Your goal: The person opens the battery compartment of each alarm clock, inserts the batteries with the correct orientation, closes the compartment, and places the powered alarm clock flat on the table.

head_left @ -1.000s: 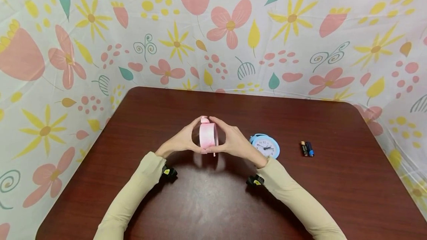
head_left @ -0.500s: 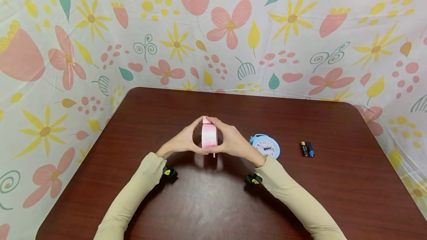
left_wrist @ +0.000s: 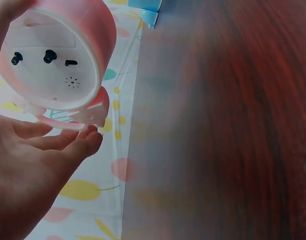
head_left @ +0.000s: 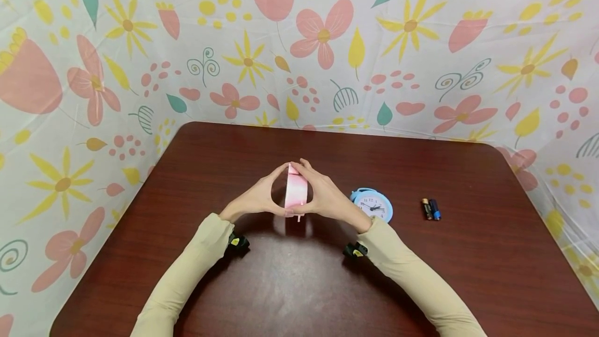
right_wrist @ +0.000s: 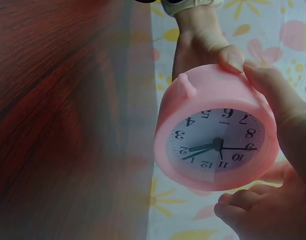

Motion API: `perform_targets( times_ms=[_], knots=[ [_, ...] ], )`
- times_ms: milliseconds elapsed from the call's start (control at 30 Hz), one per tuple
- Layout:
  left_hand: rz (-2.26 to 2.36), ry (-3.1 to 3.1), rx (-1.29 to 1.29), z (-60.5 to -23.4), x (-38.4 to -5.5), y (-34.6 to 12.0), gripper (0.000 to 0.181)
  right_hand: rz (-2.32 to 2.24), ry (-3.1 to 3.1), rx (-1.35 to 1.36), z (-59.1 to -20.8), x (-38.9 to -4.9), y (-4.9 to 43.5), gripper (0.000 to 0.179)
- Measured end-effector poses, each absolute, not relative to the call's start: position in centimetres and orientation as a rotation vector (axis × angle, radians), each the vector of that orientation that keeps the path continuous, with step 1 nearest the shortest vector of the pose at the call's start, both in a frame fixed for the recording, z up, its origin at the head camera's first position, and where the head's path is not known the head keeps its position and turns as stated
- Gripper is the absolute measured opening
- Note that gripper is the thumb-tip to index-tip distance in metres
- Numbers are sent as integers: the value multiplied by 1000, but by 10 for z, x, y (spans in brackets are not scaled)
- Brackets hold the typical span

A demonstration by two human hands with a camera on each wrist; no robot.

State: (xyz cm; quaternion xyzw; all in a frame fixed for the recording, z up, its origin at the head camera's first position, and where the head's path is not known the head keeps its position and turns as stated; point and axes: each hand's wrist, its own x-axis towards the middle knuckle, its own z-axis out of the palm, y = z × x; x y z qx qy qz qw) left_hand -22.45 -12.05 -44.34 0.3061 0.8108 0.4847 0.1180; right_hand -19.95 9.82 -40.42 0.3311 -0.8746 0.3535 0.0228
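Note:
Both hands hold a pink twin-bell alarm clock upright, edge-on in the head view. My left hand grips it from the left, thumb low and fingers at the top. From the right, my right hand grips it the same way, with one finger raised at the top. The left wrist view shows the clock's white back with black knobs and a speaker grille. In the right wrist view its dial appears upside down, with a small pink foot on the rim. Some fingertips behind the clock are hidden.
A blue alarm clock lies face up near my right wrist, partly covered by it. Two batteries lie side by side farther right on the brown table. Floral cloth hangs behind the table.
The pink clock has shifted slightly right and turned a little between the hands. One right finger has lifted at the top. The blue clock and batteries have stayed put.

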Motion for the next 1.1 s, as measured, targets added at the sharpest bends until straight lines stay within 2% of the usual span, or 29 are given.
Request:
perform_targets(
  times_ms=[667, 1100],
  knots=[
    [1420, 2376, 906, -440, -221, -116, 121, 1018, -2673, 1134, -407, -200, 100, 98],
    [1217, 2503, 951, -437, -220, -112, 123, 1086, -2768, 1072, -405, -199, 100, 116]
  ],
)
